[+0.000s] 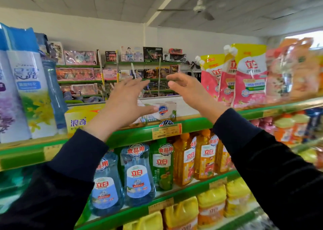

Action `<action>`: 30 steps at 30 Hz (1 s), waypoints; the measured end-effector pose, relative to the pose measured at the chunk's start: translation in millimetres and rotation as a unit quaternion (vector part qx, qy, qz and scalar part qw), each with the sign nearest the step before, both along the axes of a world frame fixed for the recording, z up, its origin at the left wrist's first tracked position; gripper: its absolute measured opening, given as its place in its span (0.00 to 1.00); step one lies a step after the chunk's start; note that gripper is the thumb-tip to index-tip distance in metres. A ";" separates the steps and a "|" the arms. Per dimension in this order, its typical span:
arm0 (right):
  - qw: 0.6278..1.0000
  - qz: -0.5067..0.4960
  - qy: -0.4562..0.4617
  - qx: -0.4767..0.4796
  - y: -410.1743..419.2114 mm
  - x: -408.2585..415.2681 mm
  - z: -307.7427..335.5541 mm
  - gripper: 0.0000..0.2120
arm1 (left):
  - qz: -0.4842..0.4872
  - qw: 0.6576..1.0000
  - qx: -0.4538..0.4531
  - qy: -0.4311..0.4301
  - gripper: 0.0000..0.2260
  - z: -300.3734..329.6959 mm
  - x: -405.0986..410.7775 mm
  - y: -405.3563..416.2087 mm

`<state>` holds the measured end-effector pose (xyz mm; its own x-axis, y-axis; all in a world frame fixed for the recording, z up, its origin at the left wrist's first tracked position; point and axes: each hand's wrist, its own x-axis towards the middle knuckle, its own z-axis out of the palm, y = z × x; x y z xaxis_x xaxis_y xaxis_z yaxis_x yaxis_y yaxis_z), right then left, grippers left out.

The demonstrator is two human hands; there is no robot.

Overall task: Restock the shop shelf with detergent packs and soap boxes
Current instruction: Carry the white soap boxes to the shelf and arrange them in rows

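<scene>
A white Safeguard soap box [161, 110] lies on the top green shelf [192, 124], with a yellow soap box [78, 118] to its left. Both my hands are raised in front of the shelf. My left hand [122, 105] is spread, fingers relaxed, its thumb close to or touching the white box. My right hand [190, 91] hovers above and to the right of the box, fingers loosely bent, holding nothing. Pink and yellow detergent packs [244, 78] stand upright further right on the same shelf.
Tall blue and white packs [26, 90] stand at the shelf's left end. Dish soap bottles [139, 174] and orange bottles [202, 158] fill the shelf below, with yellow packs [211, 201] lower down. Toy boxes line a far shelf [122, 64].
</scene>
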<state>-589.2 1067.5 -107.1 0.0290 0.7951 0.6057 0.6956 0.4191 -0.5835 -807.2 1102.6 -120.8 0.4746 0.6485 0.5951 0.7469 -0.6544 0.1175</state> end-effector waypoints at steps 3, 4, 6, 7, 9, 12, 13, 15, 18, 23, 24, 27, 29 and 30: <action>0.996 -0.047 0.064 0.044 -45.9 16.1 -18.6 0.13 | -0.100 0.987 -0.012 -0.128 0.32 -15.2 30.0 -14.4; 0.993 -0.068 0.083 0.055 -67.1 21.8 -24.9 0.12 | -0.135 0.976 -0.027 -0.171 0.29 -21.2 43.9 -22.1; 0.985 -0.105 0.115 0.075 -104.3 28.9 -39.5 0.11 | -0.204 0.946 -0.080 -0.239 0.23 -32.1 66.6 -37.0; 0.979 -0.135 0.128 0.088 -127.1 33.7 -46.7 0.10 | -0.247 0.928 -0.110 -0.258 0.22 -37.5 81.3 -46.9; 0.965 -0.190 0.147 0.110 -168.7 43.0 -60.8 0.10 | -0.304 0.900 -0.147 -0.274 0.20 -48.4 110.7 -64.9; 0.939 -0.284 0.149 0.124 -231.1 54.6 -80.9 0.11 | -0.388 0.858 -0.204 -0.267 0.17 -68.1 156.5 -101.5; 0.928 -0.317 0.149 0.128 -252.1 58.3 -86.9 0.11 | -0.415 0.843 -0.225 -0.258 0.17 -75.0 171.4 -116.9; 0.902 -0.385 0.143 0.131 -296.1 64.7 -96.8 0.12 | -0.464 0.809 -0.272 -0.240 0.18 -86.5 202.5 -151.8; 0.865 -0.463 0.145 0.131 -357.8 68.3 -107.3 0.11 | -0.523 0.764 -0.300 -0.229 0.20 -95.4 241.3 -208.1; 0.801 -0.567 0.133 0.141 -461.8 56.5 -115.9 0.12 | -0.614 0.684 -0.347 -0.187 0.20 -103.7 281.9 -312.7; 0.778 -0.598 0.125 0.147 -491.5 50.1 -115.9 0.13 | -0.641 0.660 -0.351 -0.173 0.21 -104.7 289.6 -343.3; 0.723 -0.661 0.110 0.171 -558.8 30.4 -115.0 0.12 | -0.698 0.598 -0.367 -0.142 0.24 -104.0 301.1 -415.7; 0.690 -0.694 0.096 0.182 -598.9 17.5 -113.9 0.11 | -0.724 0.562 -0.378 -0.128 0.23 -104.4 303.9 -461.6; 0.675 -0.710 0.085 0.179 -616.2 10.8 -113.5 0.10 | -0.736 0.543 -0.386 -0.121 0.22 -105.6 304.9 -482.5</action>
